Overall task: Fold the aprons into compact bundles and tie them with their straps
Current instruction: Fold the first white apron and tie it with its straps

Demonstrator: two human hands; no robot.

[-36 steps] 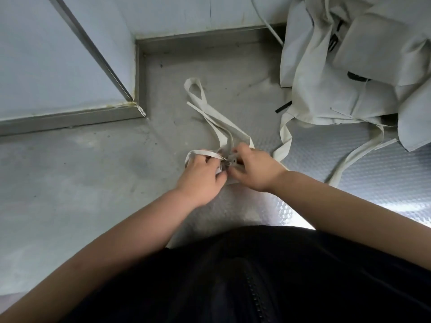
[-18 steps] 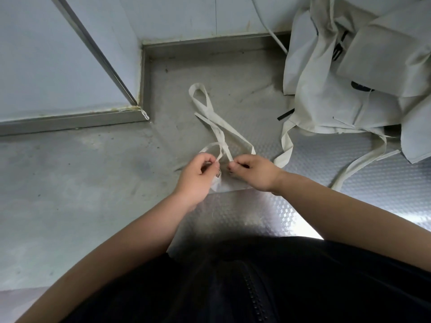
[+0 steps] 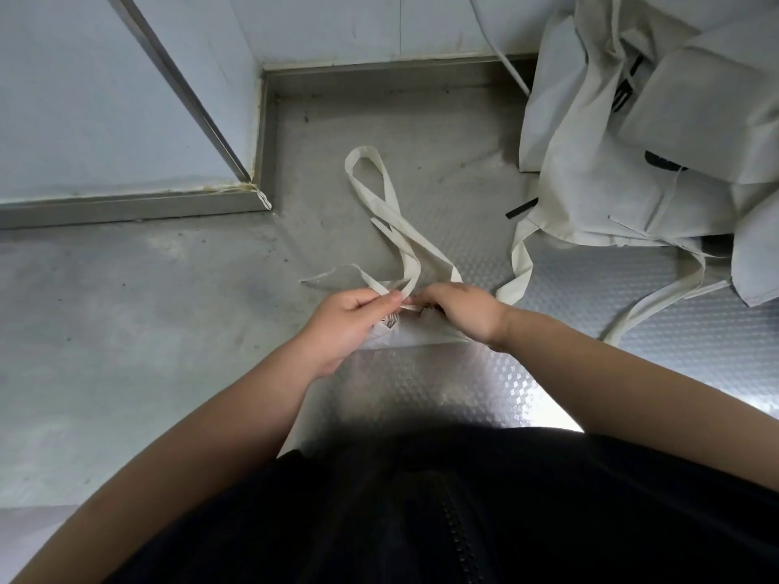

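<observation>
Hands that were bunched together over the knot a second ago have drawn a little apart, and a short tail (image 3: 333, 276) of the strap (image 3: 411, 263) now sticks out flat to the left where none showed before. That suggests one pass of the tie has been pulled through and is being snugged, not yet finished.

The folded apron (image 3: 425, 333) lies on the steel worktop (image 3: 421, 120) directly under both hands, mostly covered by them. Its strap runs away from the person and ends in a slack loop (image 3: 364, 162) lying flat.

The left hand (image 3: 343, 320) pinches the strap tightly between thumb and fingertips, just where it bends back over the bundle. The right hand (image 3: 461, 309) has its fingers curled down round the strap at the crossing; the fingertips themselves are hidden under the knuckles.

With so much strap loose beyond the knot, the bundle probably needs a further wrap or a bow before it holds.

A pile of aprons (image 3: 611, 183) waits unfolded at the far right, one trailing band (image 3: 520, 263) reaching down near the right wrist. A black garment (image 3: 421, 499) fills the bottom of the view.
</observation>
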